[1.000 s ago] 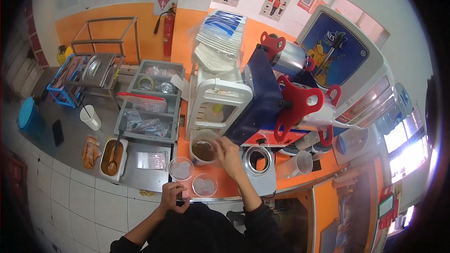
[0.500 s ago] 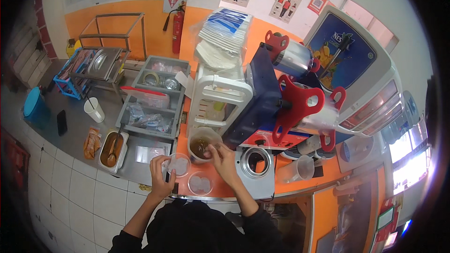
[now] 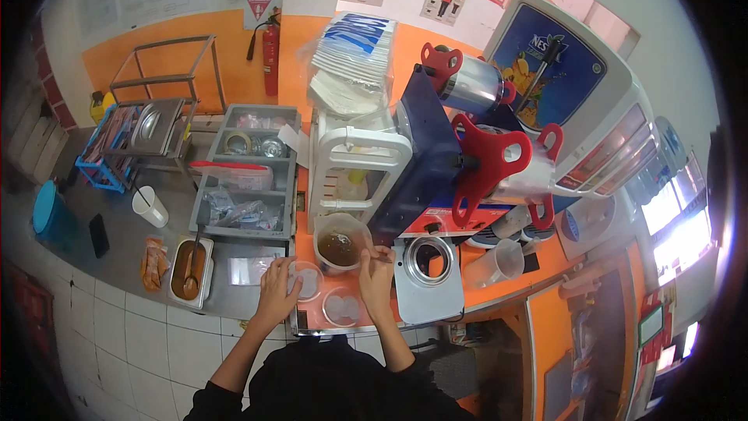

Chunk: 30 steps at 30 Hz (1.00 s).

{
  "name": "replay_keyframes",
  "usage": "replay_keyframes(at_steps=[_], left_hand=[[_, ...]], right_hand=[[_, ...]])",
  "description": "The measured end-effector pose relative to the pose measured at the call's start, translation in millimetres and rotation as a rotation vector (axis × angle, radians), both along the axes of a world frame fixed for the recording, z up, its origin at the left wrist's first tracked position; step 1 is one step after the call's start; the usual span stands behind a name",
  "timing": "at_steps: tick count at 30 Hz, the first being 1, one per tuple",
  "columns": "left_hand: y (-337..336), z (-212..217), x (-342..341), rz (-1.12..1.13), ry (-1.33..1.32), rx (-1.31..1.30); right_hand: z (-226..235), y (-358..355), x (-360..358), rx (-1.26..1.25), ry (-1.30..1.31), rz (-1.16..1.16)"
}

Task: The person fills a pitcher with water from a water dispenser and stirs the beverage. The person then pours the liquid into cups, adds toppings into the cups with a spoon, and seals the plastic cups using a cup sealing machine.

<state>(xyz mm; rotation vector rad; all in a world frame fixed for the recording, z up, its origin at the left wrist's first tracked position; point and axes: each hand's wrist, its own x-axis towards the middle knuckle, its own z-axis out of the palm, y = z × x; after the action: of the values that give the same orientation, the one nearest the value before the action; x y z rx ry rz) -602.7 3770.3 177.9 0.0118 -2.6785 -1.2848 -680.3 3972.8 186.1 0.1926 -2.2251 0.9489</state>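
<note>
A translucent pitcher (image 3: 340,256) with brown liquid stands on the orange counter. Beside its right rim is my right hand (image 3: 377,279), fingers drawn together in a pinch; what lies between them, if anything, is too small to make out. My left hand (image 3: 276,296) rests at the left edge of a round clear plastic cup (image 3: 309,284), thumb and fingers against its rim. Whitish translucent pieces show inside that cup. Closer to me, a second clear cup (image 3: 341,309) with similar pieces sits near the counter's front edge, touched by neither hand.
Right of the pitcher is a grey metal unit with a round opening (image 3: 428,263); an empty clear jug (image 3: 499,262) stands beyond. Behind are a white plastic rack (image 3: 365,137) and red-handled metal dispensers (image 3: 492,162). To the left are a grey divided bin (image 3: 243,173) and a sauce pan with ladle (image 3: 189,271).
My right hand has come out of the pitcher's mouth to its right side. My left hand stays by the cup. The whole view has shifted slightly.
</note>
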Motion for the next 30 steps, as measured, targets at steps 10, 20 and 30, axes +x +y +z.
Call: replay_keyframes(at_steps=[10,20,30], left_hand=[[-8,-20,1,-0.157,0.014,-0.03],[-15,-21,-2,-0.195,0.008,-0.01],[1,-8,-8,-0.068,0.098,-0.033]], right_hand=[[-29,-20,-14,-0.614,-0.203,-0.003],[0,-16,-16,-0.647,-0.324,0.1],[97,18,6,-0.748,-0.302,0.226]])
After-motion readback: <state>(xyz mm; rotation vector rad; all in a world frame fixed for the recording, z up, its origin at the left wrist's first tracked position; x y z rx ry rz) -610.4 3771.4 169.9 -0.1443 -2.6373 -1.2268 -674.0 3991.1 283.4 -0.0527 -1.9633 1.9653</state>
